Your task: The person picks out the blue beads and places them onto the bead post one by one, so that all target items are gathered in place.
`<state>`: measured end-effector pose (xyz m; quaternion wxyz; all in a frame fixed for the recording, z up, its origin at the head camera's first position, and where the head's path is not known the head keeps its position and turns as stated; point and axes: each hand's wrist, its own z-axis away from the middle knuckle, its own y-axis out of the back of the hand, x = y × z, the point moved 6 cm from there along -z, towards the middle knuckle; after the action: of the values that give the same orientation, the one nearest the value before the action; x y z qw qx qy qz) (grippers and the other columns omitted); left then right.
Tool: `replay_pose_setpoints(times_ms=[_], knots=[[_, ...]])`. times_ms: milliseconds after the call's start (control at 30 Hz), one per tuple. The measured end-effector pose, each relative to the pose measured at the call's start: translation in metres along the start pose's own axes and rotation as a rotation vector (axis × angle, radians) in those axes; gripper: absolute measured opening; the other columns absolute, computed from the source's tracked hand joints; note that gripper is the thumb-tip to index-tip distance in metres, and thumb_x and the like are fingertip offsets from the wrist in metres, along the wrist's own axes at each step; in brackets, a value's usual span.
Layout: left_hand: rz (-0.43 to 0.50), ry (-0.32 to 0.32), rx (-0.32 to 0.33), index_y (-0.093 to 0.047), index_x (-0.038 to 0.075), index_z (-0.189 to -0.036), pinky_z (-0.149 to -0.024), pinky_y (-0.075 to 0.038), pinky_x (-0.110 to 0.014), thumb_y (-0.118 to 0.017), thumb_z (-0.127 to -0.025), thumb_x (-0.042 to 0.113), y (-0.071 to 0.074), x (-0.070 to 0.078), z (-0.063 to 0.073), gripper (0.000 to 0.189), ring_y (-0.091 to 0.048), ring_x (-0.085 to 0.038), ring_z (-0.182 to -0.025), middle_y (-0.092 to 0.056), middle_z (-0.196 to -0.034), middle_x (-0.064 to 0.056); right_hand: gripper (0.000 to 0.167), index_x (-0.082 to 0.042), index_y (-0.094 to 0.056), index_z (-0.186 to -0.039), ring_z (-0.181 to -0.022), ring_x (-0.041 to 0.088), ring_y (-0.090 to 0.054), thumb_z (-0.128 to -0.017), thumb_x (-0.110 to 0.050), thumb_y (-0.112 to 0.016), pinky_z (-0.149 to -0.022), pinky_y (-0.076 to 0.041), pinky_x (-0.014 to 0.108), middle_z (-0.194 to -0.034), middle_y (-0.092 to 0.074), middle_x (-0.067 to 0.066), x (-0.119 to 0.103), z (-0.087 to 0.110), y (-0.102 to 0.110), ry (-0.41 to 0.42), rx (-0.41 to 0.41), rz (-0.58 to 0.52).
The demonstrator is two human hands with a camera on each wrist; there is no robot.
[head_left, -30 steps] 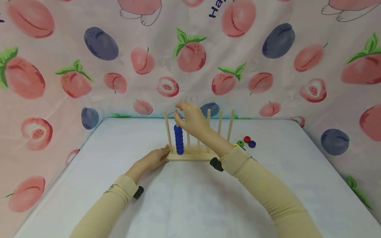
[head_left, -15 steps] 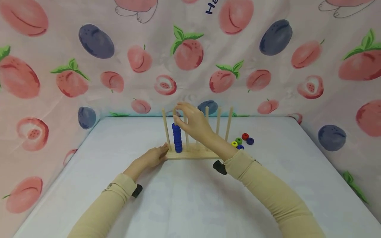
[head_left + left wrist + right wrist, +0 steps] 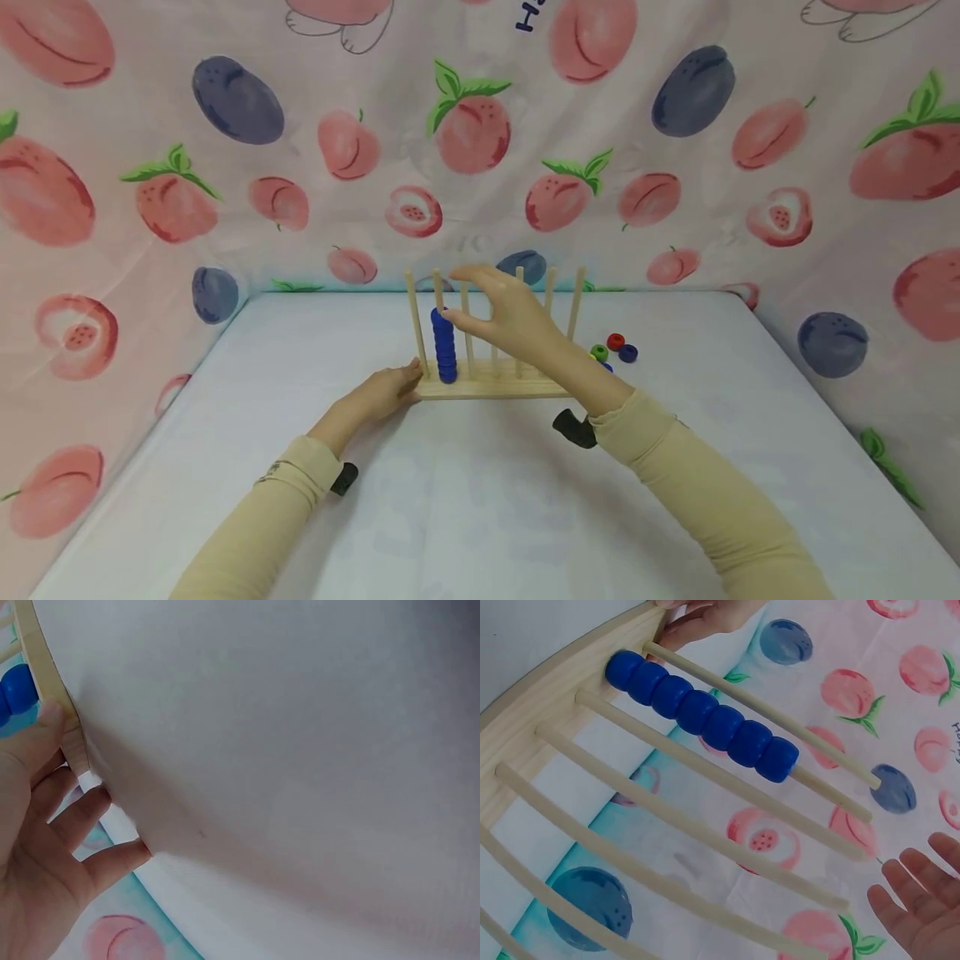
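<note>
A wooden bead rack (image 3: 495,389) with a row of upright pegs stands toward the back of the table. Blue beads (image 3: 445,346) are stacked on its second peg from the left; the right wrist view shows several of them (image 3: 697,712), with the peg's bare tip above. My left hand (image 3: 384,393) holds the rack's left end, thumb (image 3: 49,720) on the wooden base and fingers behind it. My right hand (image 3: 517,312) hovers in front of the pegs, just right of the beaded one, thumb and fingers spread apart with nothing between them.
Right of the rack lie loose beads: a red one (image 3: 616,342), a green one (image 3: 599,352), a dark blue one (image 3: 628,353), and others partly hidden by my right forearm. A fruit-print cloth (image 3: 480,192) hangs behind the white table (image 3: 450,500).
My right hand has drawn back to the right from the top of the second peg, its fingers parting. The left hand stays on the rack's end. The head view has shifted slightly.
</note>
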<state>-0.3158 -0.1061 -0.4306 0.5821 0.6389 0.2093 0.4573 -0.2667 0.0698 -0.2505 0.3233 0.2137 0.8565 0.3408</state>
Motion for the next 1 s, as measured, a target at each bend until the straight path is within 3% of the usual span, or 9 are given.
replay_pose_setpoints(times_ms=[233,467,700,1000], knots=[[0.005,0.004,-0.006,-0.041,-0.009,-0.137,-0.109,-0.036,-0.05,-0.056,-0.095,0.017,-0.002,-0.001,0.004,0.051,-0.042,-0.043,-0.129,-0.033,-0.147,-0.024,0.047,-0.006,-0.058,-0.125,-0.128,0.028,-0.05,-0.083,-0.023,-0.072,-0.114,-0.028,0.052,-0.131,-0.059,0.01,0.004,0.015,0.008,0.004,-0.025,-0.026],[0.028,0.023,0.013,-0.041,-0.007,-0.137,-0.109,-0.035,-0.05,-0.057,-0.094,0.015,0.001,-0.003,0.004,0.052,-0.042,-0.042,-0.129,-0.033,-0.147,-0.022,0.049,-0.003,-0.059,-0.124,-0.123,0.029,-0.054,-0.082,-0.022,-0.074,-0.101,-0.047,0.045,-0.127,-0.061,0.012,0.011,0.029,0.013,-0.012,-0.069,-0.032],[0.037,0.009,0.027,-0.04,-0.007,-0.138,-0.11,-0.035,-0.05,-0.056,-0.094,0.014,-0.002,-0.002,0.0,0.052,-0.041,-0.042,-0.13,-0.032,-0.148,-0.022,0.048,-0.005,-0.061,-0.121,-0.119,0.027,-0.057,-0.079,-0.021,-0.077,-0.1,-0.048,0.044,-0.121,-0.065,0.01,0.017,0.048,0.019,-0.004,-0.086,0.008],[0.018,0.02,0.03,-0.041,-0.007,-0.138,-0.11,-0.034,-0.05,-0.056,-0.095,0.015,0.0,-0.002,0.0,0.051,-0.04,-0.041,-0.131,-0.033,-0.148,-0.022,0.045,-0.002,-0.063,-0.118,-0.116,0.03,-0.059,-0.078,-0.015,-0.077,-0.095,-0.051,0.046,-0.119,-0.066,0.013,0.031,0.071,0.018,-0.005,-0.077,-0.042]])
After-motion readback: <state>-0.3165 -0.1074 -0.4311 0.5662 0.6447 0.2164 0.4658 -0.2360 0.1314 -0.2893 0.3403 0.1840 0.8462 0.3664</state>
